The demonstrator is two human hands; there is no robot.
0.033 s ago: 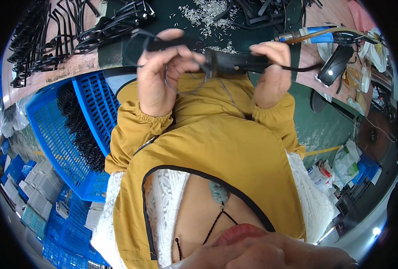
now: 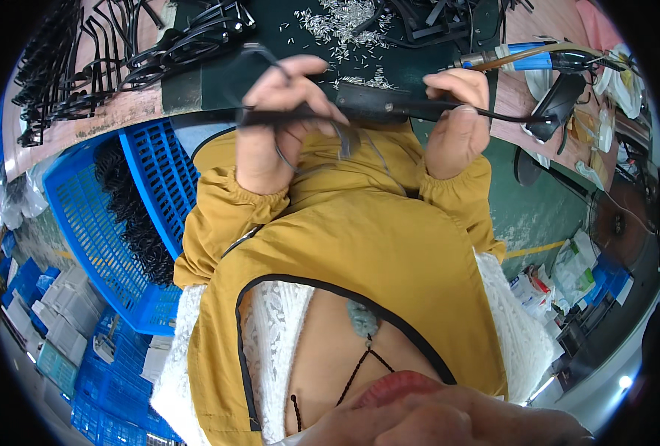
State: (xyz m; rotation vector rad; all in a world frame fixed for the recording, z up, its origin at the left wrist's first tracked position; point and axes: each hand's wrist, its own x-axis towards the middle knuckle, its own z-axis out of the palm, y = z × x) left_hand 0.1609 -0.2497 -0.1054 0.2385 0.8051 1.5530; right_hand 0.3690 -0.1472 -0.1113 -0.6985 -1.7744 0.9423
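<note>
My left hand [image 2: 274, 130] is closed round a black eyeglass frame [image 2: 289, 115], which is smeared by motion. The frame's thin rim curves below the fingers, and one end points toward my right hand. Between thumb and fingers, my right hand [image 2: 460, 123] pinches a black temple arm [image 2: 423, 108]. This arm lies nearly level, its straight end toward the frame and its curved tip out to the right. A gap shows between the two pieces. Just beyond the hands, many small silvery screws or pins [image 2: 348, 33] lie scattered on a dark green mat [image 2: 270, 41].
Black eyeglass frames [image 2: 189, 44] are stacked at the far left of the table. More black parts [image 2: 434, 26] lie at the back. A blue and black cylindrical power tool [image 2: 527, 58] rests at the right. A blue basket [image 2: 81, 223] holding black pieces stands left of my lap.
My left hand has tilted and the frame in it has swung downward. The right hand has shifted slightly to the right with the temple arm.
</note>
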